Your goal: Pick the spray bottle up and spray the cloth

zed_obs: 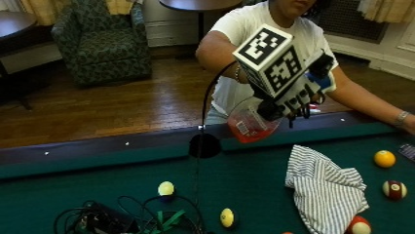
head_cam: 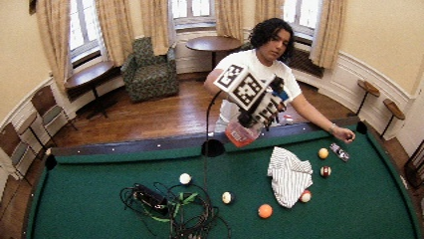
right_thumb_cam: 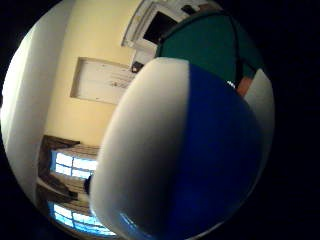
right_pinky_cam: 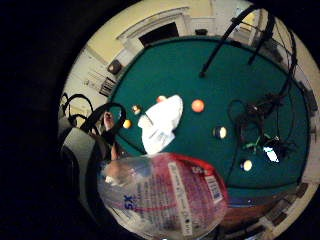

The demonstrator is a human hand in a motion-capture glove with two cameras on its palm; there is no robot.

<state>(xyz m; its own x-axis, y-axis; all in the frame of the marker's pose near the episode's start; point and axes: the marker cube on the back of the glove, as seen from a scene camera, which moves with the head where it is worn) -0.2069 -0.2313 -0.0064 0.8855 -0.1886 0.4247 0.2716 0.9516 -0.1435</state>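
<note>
1. Clearly, the gloved right hand [zed_obs: 293, 100] was raised above the near rail of the pool table [zed_obs: 78, 187], its fingers curled round the spray bottle [zed_obs: 250, 123]; the bottle hung clear of the felt, its red-tinted lower body tilted below the glove.
2. Seen from the little finger side of the palm, the bottle's labelled body [right_pinky_cam: 167, 197] lay close to the palm, with the table's green felt [right_pinky_cam: 190, 70] beyond it; from the thumb side, the bottle's white and blue head [right_thumb_cam: 185, 150] filled most of the view.
3. A striped cloth [zed_obs: 324, 187] lay crumpled on the felt, near the rail and well below the raised bottle, apart from it.
4. Around the cloth sat several balls: a yellow ball [zed_obs: 385, 158] and a striped dark red ball [zed_obs: 393, 189] beyond it, and a red and white ball [zed_obs: 358, 225] touching its lower edge.
5. Farther from the cloth along the table lay two pale yellow balls [zed_obs: 166, 188] and a tangle of black cables [zed_obs: 110, 219]; a black stand [zed_obs: 205, 145] rose from the rail beside the bottle.
6. The person's bare hand [head_cam: 344, 134] rested on the rail past the cloth.
</note>
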